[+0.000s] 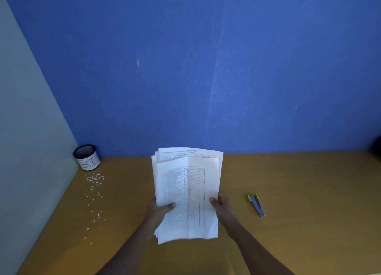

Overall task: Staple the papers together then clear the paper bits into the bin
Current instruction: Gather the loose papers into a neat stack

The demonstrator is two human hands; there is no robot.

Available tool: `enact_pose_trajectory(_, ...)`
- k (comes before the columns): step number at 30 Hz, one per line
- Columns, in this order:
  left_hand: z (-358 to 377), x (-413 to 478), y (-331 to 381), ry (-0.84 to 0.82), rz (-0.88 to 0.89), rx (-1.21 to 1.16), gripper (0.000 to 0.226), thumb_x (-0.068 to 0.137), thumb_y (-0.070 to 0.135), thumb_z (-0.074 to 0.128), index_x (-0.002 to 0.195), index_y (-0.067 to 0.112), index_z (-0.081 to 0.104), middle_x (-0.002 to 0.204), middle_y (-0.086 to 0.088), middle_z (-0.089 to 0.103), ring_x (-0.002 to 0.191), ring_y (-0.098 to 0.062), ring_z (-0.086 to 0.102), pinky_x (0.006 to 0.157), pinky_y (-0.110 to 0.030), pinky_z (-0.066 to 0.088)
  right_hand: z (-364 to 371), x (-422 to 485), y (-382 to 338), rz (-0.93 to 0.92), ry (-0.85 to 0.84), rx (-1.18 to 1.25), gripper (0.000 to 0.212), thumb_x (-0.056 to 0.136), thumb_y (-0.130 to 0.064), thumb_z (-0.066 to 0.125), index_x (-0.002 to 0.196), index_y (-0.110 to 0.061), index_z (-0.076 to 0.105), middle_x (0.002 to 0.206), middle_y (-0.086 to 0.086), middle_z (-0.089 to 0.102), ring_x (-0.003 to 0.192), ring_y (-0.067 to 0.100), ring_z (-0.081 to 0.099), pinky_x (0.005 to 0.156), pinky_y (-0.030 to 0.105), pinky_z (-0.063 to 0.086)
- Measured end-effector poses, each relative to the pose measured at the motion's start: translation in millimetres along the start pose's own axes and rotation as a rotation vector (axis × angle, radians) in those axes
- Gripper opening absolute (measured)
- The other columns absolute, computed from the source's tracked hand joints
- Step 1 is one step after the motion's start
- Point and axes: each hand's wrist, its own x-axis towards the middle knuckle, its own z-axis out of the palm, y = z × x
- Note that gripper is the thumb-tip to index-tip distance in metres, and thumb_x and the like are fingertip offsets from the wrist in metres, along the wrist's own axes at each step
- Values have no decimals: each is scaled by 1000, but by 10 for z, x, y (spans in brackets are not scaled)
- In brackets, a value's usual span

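Both hands hold a loose stack of printed papers [187, 194] upright-tilted above the middle of the counter [299, 192], the left hand [159, 209] gripping the stack's left edge with the thumb across the front sheet and the right hand [219, 203] gripping its right edge the same way; the sheets are unevenly aligned at top and bottom. A stapler [256, 205] with green ends lies flat on the counter to the right of the right hand, apart from it. In the far left corner, against the blue wall [206, 68], stands a small dark bin [87, 157] with a white label, and white paper bits [94, 189] are scattered along the left edge from just in front of the bin toward the near side.
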Motion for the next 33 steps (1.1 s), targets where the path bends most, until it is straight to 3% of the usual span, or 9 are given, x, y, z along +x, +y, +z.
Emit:
enact_pose_trajectory(3, 45, 32, 122, 47, 26, -73, 35, 73, 2, 78, 101, 13, 60, 94, 2, 64, 93, -22, 60, 66, -24, 47, 27, 26, -50, -21, 47, 38, 20, 98, -11, 45, 98, -17, 64, 98, 1, 68, 93, 18, 61, 81, 33, 49)
enact_pose_trajectory(6, 101, 72, 165, 71, 56, -89, 42, 72, 3, 80, 108, 9, 60, 100, -3, 64, 97, -24, 60, 65, -22, 47, 38, 27, -60, -17, 84, 102, 23, 100, -14, 42, 98, -17, 65, 99, 1, 69, 95, 17, 63, 85, 36, 51)
enact_pose_trajectory(12, 183, 77, 203, 133, 83, -72, 43, 63, 9, 87, 100, 8, 66, 94, -4, 68, 88, -22, 66, 59, -19, 50, 22, 12, -51, -29, 118, 94, 23, 100, -13, 41, 97, -17, 63, 99, -1, 67, 93, 15, 61, 78, 30, 49)
enact_pose_trajectory(17, 177, 30, 174, 232, 173, -45, 43, 61, 15, 90, 97, 10, 67, 91, -1, 70, 85, -20, 67, 65, -28, 53, -9, 1, -24, -82, 98, 31, 29, 95, -3, 42, 118, -16, 56, 108, -1, 66, 102, 17, 60, 88, 36, 49)
enact_pose_trajectory(20, 192, 38, 146, 236, 216, -76, 47, 62, 17, 89, 102, 9, 66, 97, -2, 71, 89, -20, 67, 72, -35, 56, -8, -41, -45, -106, 91, 35, 29, 97, -4, 42, 119, -19, 53, 110, -4, 64, 102, 11, 59, 83, 26, 49)
enact_pose_trajectory(23, 242, 18, 128, 235, 252, -79, 45, 68, 17, 85, 108, 7, 64, 99, -4, 70, 92, -21, 66, 71, -31, 53, 30, -59, -28, -106, 85, 1, 22, 99, -10, 43, 114, -19, 54, 107, -3, 64, 97, 11, 59, 75, 22, 49)
enact_pose_trajectory(26, 294, -12, 120, 203, 307, -60, 31, 79, 16, 75, 108, 8, 64, 98, -1, 69, 93, -23, 66, 66, -22, 51, 87, -53, -4, -97, 92, -74, 16, 100, -16, 42, 104, -25, 55, 103, -1, 64, 97, 18, 60, 80, 33, 50)
enact_pose_trajectory(30, 317, -25, 153, 238, 323, -100, 29, 85, 13, 69, 112, 7, 61, 102, -5, 66, 95, -26, 64, 76, -31, 53, 105, -32, -33, -106, 150, -125, 17, 99, -16, 42, 103, -20, 58, 100, 3, 66, 94, 21, 60, 82, 38, 49)
enact_pose_trajectory(33, 300, -32, 175, 240, 362, -134, 30, 86, 10, 67, 115, 5, 62, 104, -3, 66, 95, -18, 63, 69, -16, 54, 87, -42, -80, -126, 152, -163, 16, 100, -16, 41, 101, -23, 56, 98, 4, 66, 90, 19, 61, 80, 40, 51)
